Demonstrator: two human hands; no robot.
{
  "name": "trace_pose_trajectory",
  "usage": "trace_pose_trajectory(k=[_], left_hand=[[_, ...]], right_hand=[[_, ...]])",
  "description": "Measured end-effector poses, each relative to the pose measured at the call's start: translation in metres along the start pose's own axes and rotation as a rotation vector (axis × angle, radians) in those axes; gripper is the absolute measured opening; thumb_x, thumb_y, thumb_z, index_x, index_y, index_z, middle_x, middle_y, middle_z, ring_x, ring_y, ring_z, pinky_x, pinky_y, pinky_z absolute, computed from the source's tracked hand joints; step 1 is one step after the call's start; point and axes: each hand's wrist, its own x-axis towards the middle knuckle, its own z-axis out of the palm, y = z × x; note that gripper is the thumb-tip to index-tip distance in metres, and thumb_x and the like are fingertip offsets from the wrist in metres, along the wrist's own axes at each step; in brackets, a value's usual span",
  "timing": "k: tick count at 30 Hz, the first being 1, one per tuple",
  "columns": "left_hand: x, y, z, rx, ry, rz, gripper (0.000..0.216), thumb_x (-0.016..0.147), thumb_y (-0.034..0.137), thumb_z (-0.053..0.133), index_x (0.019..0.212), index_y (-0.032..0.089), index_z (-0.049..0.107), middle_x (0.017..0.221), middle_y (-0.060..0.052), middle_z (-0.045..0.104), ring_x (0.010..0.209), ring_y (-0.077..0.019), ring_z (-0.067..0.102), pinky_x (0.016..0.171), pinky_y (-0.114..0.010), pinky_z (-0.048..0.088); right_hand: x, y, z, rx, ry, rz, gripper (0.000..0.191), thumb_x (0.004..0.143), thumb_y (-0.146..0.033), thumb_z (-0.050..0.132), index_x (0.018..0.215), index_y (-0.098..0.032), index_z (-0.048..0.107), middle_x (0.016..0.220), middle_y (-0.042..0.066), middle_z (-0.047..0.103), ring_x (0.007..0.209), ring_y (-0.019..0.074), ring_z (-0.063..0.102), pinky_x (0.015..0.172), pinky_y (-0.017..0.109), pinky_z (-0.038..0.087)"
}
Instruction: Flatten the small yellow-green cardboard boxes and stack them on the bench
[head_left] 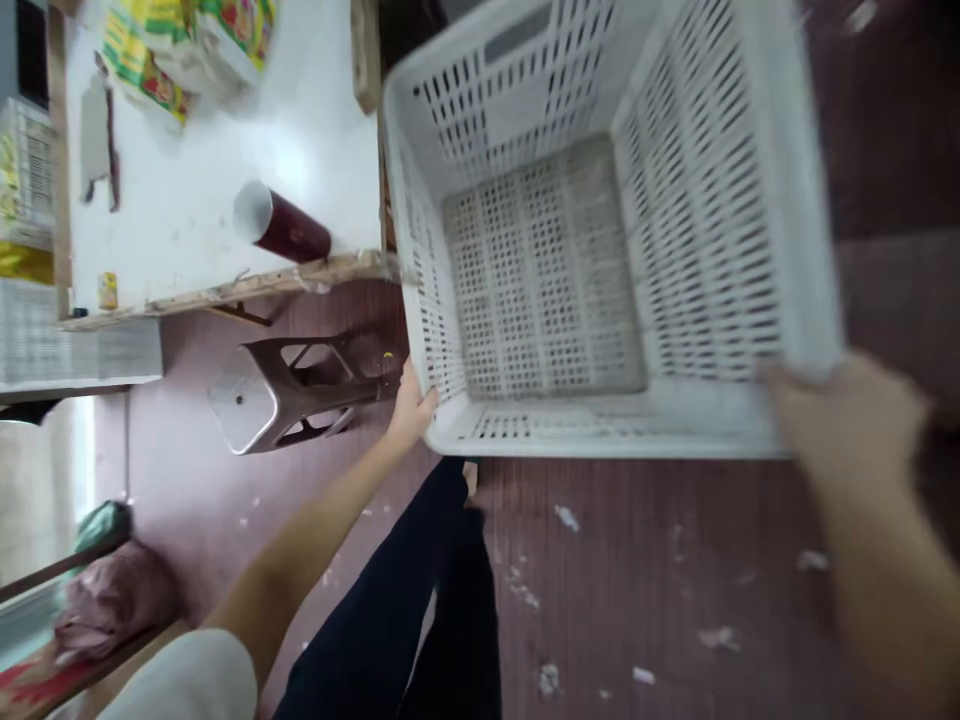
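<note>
Your left hand (412, 408), right of the frame's centre-left, is closed on the near left corner of the white crate (600, 440), thumb over the rim and the other fingers out of sight around the outside. Your right hand (847, 420), at the right of the frame, is blurred, but it grips the crate's near right corner, fingertips reaching over the edge. The crate fills the upper middle and upper right, its open top turned toward you, so you look past slotted walls to a greyish, dirt-marked mesh floor with nothing lying on it. Below it, your dark trousers (397, 600) run from the bottom edge up toward the crate's lower left corner. Left of your left hand is a brownish-grey stool (255, 395), its seat toward the left and its legs toward the right. The reddish floor (637, 580) beneath is strewn with pale scraps (550, 680). At the upper left, a white table (187, 190) with a worn wooden edge bears a dark red cylinder (296, 228) near its lower right corner, yellow-and-green packages (150, 60) toward the top, and a small yellow item (108, 291) at lower left. A pinkish bag (116, 600) sits in the lower left.
</note>
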Motion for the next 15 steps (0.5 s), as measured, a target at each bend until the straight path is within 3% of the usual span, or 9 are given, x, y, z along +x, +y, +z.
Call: trace_pose_trajectory(k=[3, 6, 8, 15], left_hand=[[-0.004, 0.002, -0.002, -0.012, 0.005, -0.065, 0.069, 0.083, 0.042, 0.054, 0.142, 0.013, 0.035, 0.147, -0.022, 0.044, 0.142, -0.0330, 0.040, 0.123, -0.050, 0.024], [-0.007, 0.010, -0.006, 0.004, -0.004, -0.155, 0.071, 0.080, 0.041, 0.055, 0.141, 0.011, 0.036, 0.146, -0.024, 0.047, 0.140, -0.0340, 0.043, 0.121, -0.048, 0.030], [-0.010, 0.017, -0.010, 0.037, -0.021, -0.234, 0.070, 0.080, 0.040, 0.056, 0.141, 0.012, 0.037, 0.143, -0.022, 0.052, 0.136, -0.0332, 0.049, 0.117, -0.046, 0.036], [-0.013, 0.049, -0.021, 0.262, -0.007, -0.571, 0.055, 0.081, 0.034, 0.056, 0.134, 0.021, 0.045, 0.110, -0.011, 0.070, 0.110, -0.0340, 0.067, 0.094, -0.044, 0.050]], right_hand=[[-0.016, -0.027, -0.030, -0.116, -0.051, -0.081, 0.044, 0.097, -0.040, 0.057, 0.113, 0.000, 0.066, 0.100, 0.031, 0.066, 0.099, 0.0264, 0.065, 0.074, 0.037, 0.036], [-0.029, -0.036, -0.031, -0.091, -0.090, -0.082, 0.027, 0.093, -0.031, 0.061, 0.106, -0.008, 0.068, 0.089, 0.019, 0.070, 0.079, 0.0245, 0.064, 0.068, 0.031, 0.036], [-0.031, -0.035, -0.027, -0.075, -0.107, -0.076, 0.025, 0.092, -0.031, 0.060, 0.099, -0.009, 0.068, 0.085, 0.017, 0.070, 0.074, 0.0249, 0.063, 0.066, 0.031, 0.036], [-0.035, -0.026, -0.020, 0.097, -0.162, -0.105, 0.029, 0.088, -0.039, 0.044, 0.094, -0.016, 0.063, 0.095, 0.016, 0.069, 0.089, 0.0295, 0.066, 0.076, 0.035, 0.047]])
